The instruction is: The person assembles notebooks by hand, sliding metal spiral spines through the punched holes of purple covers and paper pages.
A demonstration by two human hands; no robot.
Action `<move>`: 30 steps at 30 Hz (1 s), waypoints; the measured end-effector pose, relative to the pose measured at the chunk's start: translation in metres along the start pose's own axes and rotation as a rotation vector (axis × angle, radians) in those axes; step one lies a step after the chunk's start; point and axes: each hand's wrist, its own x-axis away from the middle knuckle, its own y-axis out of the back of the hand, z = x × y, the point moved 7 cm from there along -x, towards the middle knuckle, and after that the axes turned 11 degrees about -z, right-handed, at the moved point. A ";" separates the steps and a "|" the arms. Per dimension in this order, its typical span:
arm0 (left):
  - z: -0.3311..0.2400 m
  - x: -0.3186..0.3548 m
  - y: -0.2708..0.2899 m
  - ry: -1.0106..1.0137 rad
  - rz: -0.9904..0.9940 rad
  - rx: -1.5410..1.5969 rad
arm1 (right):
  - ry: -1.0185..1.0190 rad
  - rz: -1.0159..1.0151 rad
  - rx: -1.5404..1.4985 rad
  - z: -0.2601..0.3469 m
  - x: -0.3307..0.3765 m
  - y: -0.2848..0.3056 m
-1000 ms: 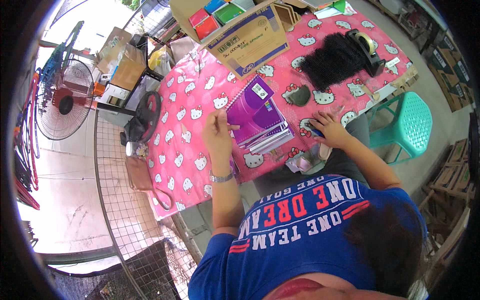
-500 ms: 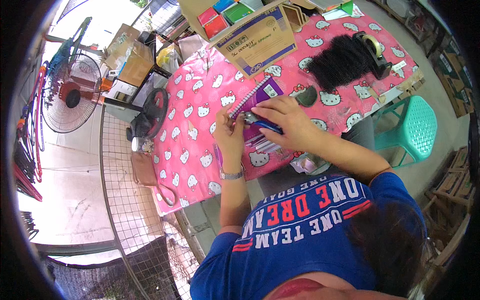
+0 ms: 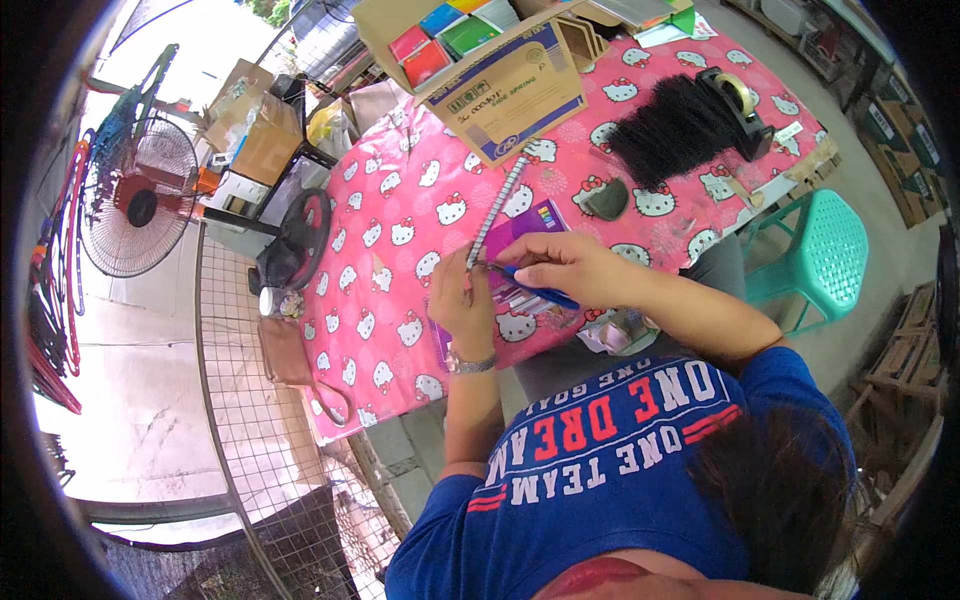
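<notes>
pink cat-print tablecloth [image 3: 400, 250] over a table, teal plastic stool [image 3: 815, 255] on grey concrete floor, standing fan [image 3: 135, 200] and wire mesh fence [image 3: 265, 440] in daylight.

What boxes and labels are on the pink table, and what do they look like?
Open brown cardboard box: far edge of the table, flap with dark blue print.
Red, blue and green packs: upright inside that box.
Small white label strip: right edge, beside the black tape dispenser.

bare pink tablecloth [image 3: 400, 250] lies open leftward; cardboard box [image 3: 505, 85] blocks beyond.
</notes>
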 end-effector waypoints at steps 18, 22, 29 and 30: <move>0.116 0.081 0.074 0.333 0.191 -0.736 | 0.158 -0.522 1.353 -0.154 0.039 0.133; -0.008 0.021 -0.002 -0.178 0.296 -0.192 | 0.004 -0.394 1.247 -0.177 0.023 0.113; -0.050 0.028 -0.049 -0.306 0.613 -0.093 | -0.019 -0.470 0.905 -0.171 0.021 0.136; -0.049 0.022 -0.046 -0.309 0.614 -0.090 | 0.038 -0.538 0.807 -0.155 0.023 0.137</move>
